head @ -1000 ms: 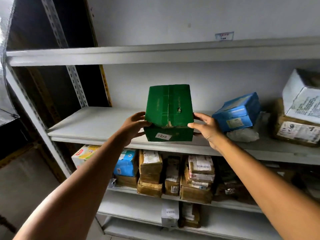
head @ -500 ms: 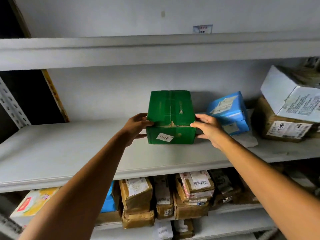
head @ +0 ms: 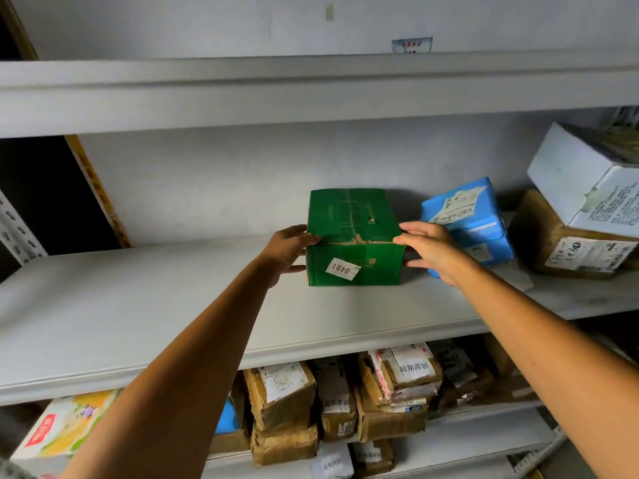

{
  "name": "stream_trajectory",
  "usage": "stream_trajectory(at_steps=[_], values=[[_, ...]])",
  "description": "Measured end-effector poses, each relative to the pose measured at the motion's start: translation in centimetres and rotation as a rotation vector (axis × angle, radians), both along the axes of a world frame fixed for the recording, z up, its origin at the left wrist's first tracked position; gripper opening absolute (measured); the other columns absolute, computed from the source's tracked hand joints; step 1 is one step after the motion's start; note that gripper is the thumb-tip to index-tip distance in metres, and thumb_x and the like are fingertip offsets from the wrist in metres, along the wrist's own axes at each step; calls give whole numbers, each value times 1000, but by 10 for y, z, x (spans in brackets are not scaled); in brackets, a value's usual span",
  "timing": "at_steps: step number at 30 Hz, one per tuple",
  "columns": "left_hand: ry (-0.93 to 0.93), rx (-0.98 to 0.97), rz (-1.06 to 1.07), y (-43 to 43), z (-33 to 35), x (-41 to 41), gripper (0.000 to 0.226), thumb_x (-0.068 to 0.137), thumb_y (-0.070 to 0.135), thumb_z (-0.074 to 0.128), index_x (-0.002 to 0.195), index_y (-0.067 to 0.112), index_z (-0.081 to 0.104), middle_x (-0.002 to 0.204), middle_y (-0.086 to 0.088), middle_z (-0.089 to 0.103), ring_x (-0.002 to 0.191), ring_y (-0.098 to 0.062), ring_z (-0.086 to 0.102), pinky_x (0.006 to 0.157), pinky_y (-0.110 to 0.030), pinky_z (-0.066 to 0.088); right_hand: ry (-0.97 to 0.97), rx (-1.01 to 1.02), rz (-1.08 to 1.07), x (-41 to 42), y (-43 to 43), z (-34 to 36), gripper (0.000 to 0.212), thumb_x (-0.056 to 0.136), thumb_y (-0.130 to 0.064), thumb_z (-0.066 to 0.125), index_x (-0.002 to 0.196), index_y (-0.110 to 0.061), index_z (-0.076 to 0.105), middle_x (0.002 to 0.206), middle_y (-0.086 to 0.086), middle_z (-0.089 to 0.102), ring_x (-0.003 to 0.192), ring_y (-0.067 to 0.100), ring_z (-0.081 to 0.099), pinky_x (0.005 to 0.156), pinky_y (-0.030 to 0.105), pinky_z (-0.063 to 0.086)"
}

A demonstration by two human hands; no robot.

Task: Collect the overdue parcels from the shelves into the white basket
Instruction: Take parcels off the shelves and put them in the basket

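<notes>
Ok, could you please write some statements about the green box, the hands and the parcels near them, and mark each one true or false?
1. The left hand and the right hand touch the green box, one on each side. True.
2. The sticker on the box reads 0401. True.
3. The blue parcel lies left of the green box. False: it lies to the right, behind the right hand.
4. The white box sits under the brown box. False: it sits on top of it.
5. The lower shelf holds nothing. False: many parcels stand on it.
</notes>
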State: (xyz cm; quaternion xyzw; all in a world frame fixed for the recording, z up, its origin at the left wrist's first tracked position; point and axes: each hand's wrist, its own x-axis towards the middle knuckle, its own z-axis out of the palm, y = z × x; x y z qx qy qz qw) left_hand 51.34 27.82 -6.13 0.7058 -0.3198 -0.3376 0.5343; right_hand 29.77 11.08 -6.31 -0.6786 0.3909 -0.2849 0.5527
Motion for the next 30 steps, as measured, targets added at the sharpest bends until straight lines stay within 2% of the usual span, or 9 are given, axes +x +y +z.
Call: stream_trajectory(at_steps=[2, 4, 7, 8, 11, 14, 19, 24, 30], values=[[-51, 29, 5, 2, 5, -6, 49, 97, 23, 59, 145, 17, 48, 127, -7, 64, 121, -27, 55, 91, -48, 50, 73, -40, 41, -5, 1, 5, 54, 87, -14, 72, 138, -16, 53, 141, 1, 53, 115, 18, 57, 82, 38, 55], [-134, 77, 24, 7, 10, -15, 50, 97, 20, 58, 146, 16, 46, 131, -8, 63, 120, -27, 55, 92, -49, 51, 235, -174, 106, -13, 2, 10, 56, 87, -17, 71, 140, -16, 51, 139, 0, 52, 117, 21, 56, 85, 38, 54], [-469, 217, 39, 21, 10, -36, 51, 96, 21, 60, 145, 17, 47, 136, -5, 60, 111, -26, 59, 69, -27, 52, 536, -507, 210, -35, 7, 19, 59, 84, -26, 73, 138, -12, 54, 137, 6, 57, 120, 25, 56, 100, 38, 48], [-582, 255, 48, 28, 10, -44, 53, 95, 22, 62, 146, 17, 47, 137, -5, 60, 113, -27, 59, 70, -24, 50, 601, -567, 244, -43, 12, 22, 59, 84, -27, 74, 137, -11, 54, 136, 9, 58, 122, 26, 55, 103, 37, 45], [-738, 340, 68, 47, 9, -71, 58, 94, 28, 66, 147, 16, 45, 138, -8, 58, 122, -26, 57, 90, -32, 48, 710, -673, 331, -72, 26, 26, 56, 86, -31, 71, 137, -13, 55, 138, 9, 56, 123, 26, 53, 102, 33, 43], [-810, 405, 72, 67, 6, -109, 55, 94, 30, 65, 145, 20, 48, 138, -8, 59, 122, -26, 56, 99, -36, 46, 734, -714, 400, -103, 36, 24, 54, 89, -32, 68, 137, -11, 54, 139, 9, 55, 123, 26, 52, 103, 35, 43], [-851, 489, 94, 100, -9, -177, 53, 94, 30, 63, 145, 22, 48, 138, -6, 58, 123, -25, 55, 99, -33, 43, 732, -737, 470, -155, 48, 13, 56, 89, -33, 68, 138, -13, 52, 139, 9, 54, 123, 26, 52, 102, 34, 42], [-881, 568, 76, 119, -27, -232, 50, 93, 27, 63, 141, 21, 51, 135, -10, 61, 117, -27, 59, 95, -35, 48, 740, -707, 530, -203, 61, -7, 56, 89, -34, 68, 139, -14, 52, 141, 9, 53, 125, 26, 52, 104, 35, 42], [-916, 644, -33, 115, -49, -284, 41, 92, 23, 61, 133, 18, 59, 121, -10, 66, 104, -26, 63, 86, -37, 55, 746, -571, 525, -256, 64, -43, 60, 87, -36, 70, 140, -17, 52, 141, 8, 53, 125, 25, 53, 101, 32, 44]])
